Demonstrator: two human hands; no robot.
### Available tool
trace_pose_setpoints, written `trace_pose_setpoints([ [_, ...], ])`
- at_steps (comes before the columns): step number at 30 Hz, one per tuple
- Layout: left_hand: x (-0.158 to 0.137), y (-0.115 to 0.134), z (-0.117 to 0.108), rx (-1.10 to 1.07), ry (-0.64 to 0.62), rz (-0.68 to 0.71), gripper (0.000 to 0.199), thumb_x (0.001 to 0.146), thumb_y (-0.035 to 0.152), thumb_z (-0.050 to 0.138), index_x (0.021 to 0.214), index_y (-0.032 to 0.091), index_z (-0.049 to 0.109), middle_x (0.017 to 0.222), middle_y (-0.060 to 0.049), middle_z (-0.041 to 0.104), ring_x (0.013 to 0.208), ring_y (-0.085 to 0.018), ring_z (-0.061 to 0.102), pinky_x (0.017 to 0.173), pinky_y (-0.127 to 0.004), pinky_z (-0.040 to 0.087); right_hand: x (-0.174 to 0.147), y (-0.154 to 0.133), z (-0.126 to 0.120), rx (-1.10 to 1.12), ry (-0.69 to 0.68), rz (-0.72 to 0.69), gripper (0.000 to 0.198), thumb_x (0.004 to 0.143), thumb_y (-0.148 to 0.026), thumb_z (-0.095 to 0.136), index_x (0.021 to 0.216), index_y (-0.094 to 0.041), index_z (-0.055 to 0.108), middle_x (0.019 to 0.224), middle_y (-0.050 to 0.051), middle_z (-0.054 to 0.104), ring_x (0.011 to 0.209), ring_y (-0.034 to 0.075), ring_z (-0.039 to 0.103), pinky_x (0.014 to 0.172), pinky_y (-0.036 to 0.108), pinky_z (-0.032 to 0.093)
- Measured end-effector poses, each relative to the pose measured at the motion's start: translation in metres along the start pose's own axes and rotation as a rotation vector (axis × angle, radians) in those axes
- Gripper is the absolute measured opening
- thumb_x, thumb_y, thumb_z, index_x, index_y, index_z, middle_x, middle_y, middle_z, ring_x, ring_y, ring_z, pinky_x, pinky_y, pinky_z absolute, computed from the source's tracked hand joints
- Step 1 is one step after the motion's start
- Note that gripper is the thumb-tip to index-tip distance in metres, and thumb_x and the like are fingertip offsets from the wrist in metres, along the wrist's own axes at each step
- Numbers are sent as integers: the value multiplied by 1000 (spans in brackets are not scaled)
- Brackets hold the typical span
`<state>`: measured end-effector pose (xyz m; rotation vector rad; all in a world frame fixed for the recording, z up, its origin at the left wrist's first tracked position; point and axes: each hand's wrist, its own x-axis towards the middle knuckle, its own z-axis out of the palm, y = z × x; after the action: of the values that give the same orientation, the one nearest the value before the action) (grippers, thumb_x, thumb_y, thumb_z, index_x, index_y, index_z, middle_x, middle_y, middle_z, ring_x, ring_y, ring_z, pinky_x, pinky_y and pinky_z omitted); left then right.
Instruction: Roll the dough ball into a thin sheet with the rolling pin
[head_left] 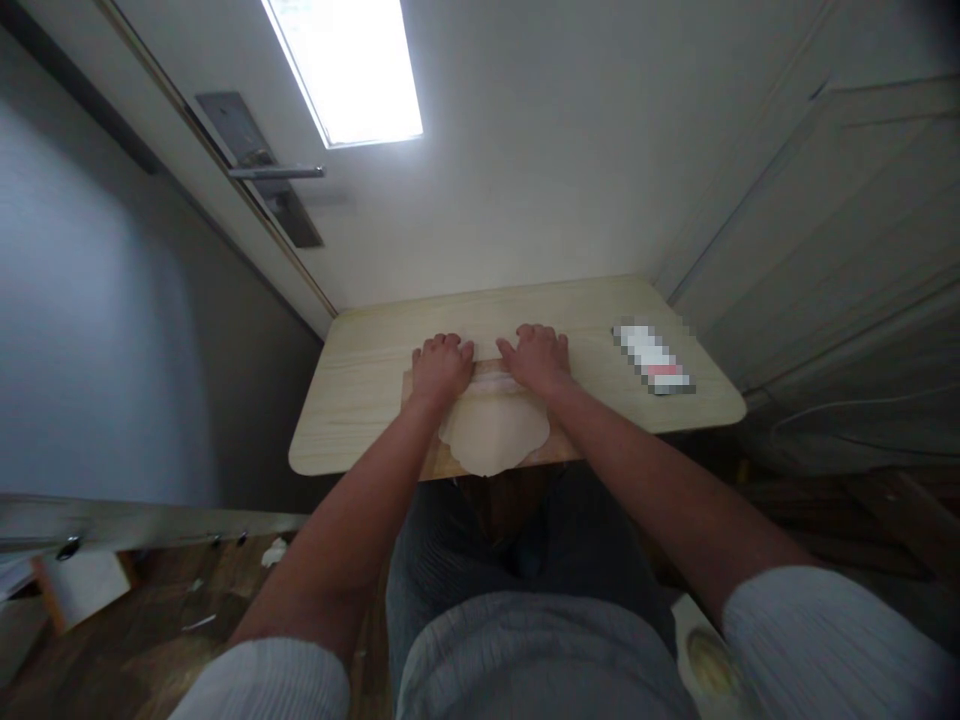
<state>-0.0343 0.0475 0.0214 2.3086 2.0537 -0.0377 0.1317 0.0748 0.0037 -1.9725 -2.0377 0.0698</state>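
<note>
A flat, pale sheet of dough [495, 432] with a wavy edge lies on a wooden board [442, 462], and its front edge reaches the near edge of the table. Across the far part of the sheet runs a pale bar that looks like a rolling pin [493, 382]. My left hand [444, 366] presses down over the bar's left end, fingers bent forward. Over the right end rests my right hand [538, 356], its thumb pointing inward. Both palms hide the bar's ends.
The light wooden table [360, 390] stands against a white door with a metal handle [276, 172] and a bright window [352, 70]. A blurred-out phone-like object [652, 358] lies at the table's right. Below right is a container [709, 660]; scraps litter the floor at left.
</note>
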Motion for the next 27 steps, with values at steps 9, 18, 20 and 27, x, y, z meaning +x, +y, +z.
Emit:
trace_pose_setpoints([
  [9,-14,2,2,-35,98,7,43,101,41,29,126,26,59,130,-14,57,119,-33,48,94,-48,40,-13,2,-4,10,14,-18,53,96,-55,39,120,-14,63,118,18,64,112,33,54,96,47,35],
  [18,-32,7,1,-66,95,-15,47,101,44,25,128,24,58,132,-14,56,121,-33,48,97,-49,38,-34,2,-8,3,28,-35,55,96,-58,38,119,-16,64,122,17,64,115,33,52,98,50,33],
  [20,-37,8,0,-75,90,-26,47,101,45,26,131,25,56,135,-14,55,122,-34,47,98,-51,37,-39,2,-9,1,23,-36,55,96,-57,37,120,-17,64,124,17,64,116,33,51,100,51,32],
  [27,-54,13,4,-37,159,-17,51,100,52,23,135,27,51,139,-12,53,124,-34,47,100,-52,34,-54,5,-10,-15,-4,-61,58,96,-58,33,130,-19,59,137,16,57,125,35,45,105,58,27],
])
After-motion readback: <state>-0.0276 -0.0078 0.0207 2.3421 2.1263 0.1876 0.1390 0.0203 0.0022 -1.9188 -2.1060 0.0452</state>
